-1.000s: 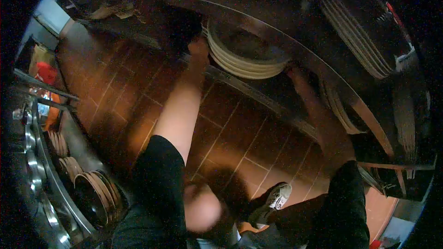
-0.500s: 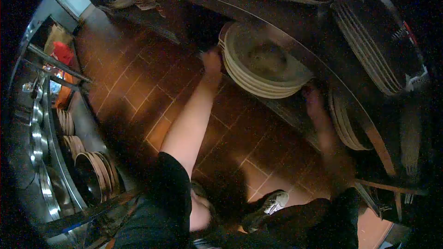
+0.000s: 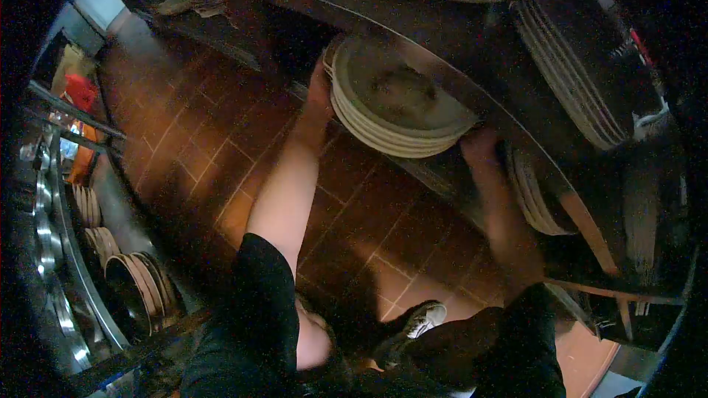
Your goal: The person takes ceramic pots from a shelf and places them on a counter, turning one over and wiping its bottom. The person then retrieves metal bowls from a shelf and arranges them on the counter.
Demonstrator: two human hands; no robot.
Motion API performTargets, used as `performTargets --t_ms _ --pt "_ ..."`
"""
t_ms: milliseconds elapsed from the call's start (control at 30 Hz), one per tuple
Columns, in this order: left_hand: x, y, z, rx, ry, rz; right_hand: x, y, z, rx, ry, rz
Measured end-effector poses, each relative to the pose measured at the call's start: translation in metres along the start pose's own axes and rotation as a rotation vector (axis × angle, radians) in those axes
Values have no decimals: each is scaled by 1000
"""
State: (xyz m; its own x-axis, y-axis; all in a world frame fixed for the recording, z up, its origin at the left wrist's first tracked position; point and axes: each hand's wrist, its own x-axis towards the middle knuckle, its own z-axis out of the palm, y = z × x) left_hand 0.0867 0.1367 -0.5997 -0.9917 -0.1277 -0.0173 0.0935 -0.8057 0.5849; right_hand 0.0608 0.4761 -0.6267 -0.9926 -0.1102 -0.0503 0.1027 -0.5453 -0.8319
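Observation:
A stack of several pale plates (image 3: 424, 110) sits partly beneath the edge of a dark shelf, with dark patches on the top plate's face. My left hand (image 3: 318, 93) is at the left rim of this stack, its fingers curled round the edge and partly hidden. At the right rim is my right hand (image 3: 481, 146), dim in the shadow, also closed against the stack. Just right of that hand, another stack of plates (image 3: 532, 191) stands on the same low level.
Above runs the curved-looking shelf edge (image 3: 450, 74), with more plate stacks (image 3: 568, 74) on top. On the left, a rack holds bowls (image 3: 151, 287) and a red item (image 3: 80, 91). Brown tiles (image 3: 243, 169) cover the floor; a shoe (image 3: 426, 318) shows below.
The whole view has shifted, so things appear further left. My hands have come in closer against the two sides of the plate stack, and my left hand is less blurred.

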Motion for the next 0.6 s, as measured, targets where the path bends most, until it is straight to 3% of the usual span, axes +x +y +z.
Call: performTargets --t_ms 67,100,133,267,333,367,433,467,533,600 --pt "2 -6 -7 -4 -78 56 -5 -5 17 172 43 31" --pt "-5 -9 -8 -106 -46 -28 -6 -5 21 189 132 68" --pt "-11 -12 -8 -206 -17 -116 -6 -5 20 184 130 73" --pt "-33 -5 13 -102 36 -76 -9 -3 6 334 5 101" --pt "-42 -5 22 -101 284 -93 -8 -2 0 348 -45 96" --pt "-50 -6 27 -95 294 -97 -5 7 -13 347 7 71" --pt "-64 -3 43 -79 185 -74 -2 11 -32 339 61 31" --pt "-63 -6 41 -79 181 -77 -3 7 -32 294 -59 44" --pt "-61 -4 35 -114 -86 29 -5 1 -27 243 -181 60" --pt "-71 -3 44 -50 -110 48 -31 -20 15 319 13 147"
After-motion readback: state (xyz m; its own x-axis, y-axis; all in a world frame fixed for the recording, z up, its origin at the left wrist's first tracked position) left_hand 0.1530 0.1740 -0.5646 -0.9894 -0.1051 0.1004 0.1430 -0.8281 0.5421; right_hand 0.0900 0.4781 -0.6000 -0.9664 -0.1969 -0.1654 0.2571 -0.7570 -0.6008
